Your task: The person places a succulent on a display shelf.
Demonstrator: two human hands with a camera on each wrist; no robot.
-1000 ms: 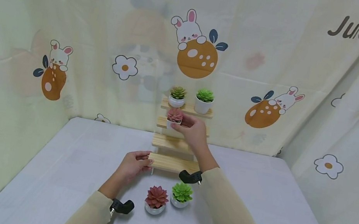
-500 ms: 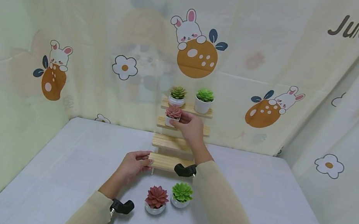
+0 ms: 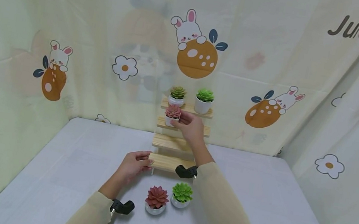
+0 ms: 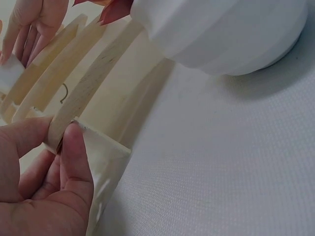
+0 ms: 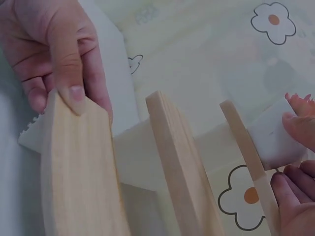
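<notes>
A small wooden tiered shelf point(image 3: 174, 143) stands at the back middle of the table. My left hand point(image 3: 132, 165) pinches the left end of its lowest board point(image 5: 81, 167), thumb on top and fingers beneath. With my right hand point(image 3: 192, 129) I hold a pink potted succulent point(image 3: 172, 115) by its white pot point(image 5: 276, 135), at the left part of the second board from the top. In the right wrist view the pot's base meets that board. On the top board sit a dark green succulent point(image 3: 177, 96) and a bright green one point(image 3: 204, 101), both in white pots.
In front of the shelf, a dark red succulent point(image 3: 156, 200) and a light green succulent point(image 3: 182, 195) stand in white pots on the white table point(image 3: 85, 175). A printed curtain point(image 3: 99, 36) hangs behind and at both sides.
My right hand has shifted slightly left and up with the pink succulent, then nearly stopped on the second board. The left hand keeps its place on the lowest board.
</notes>
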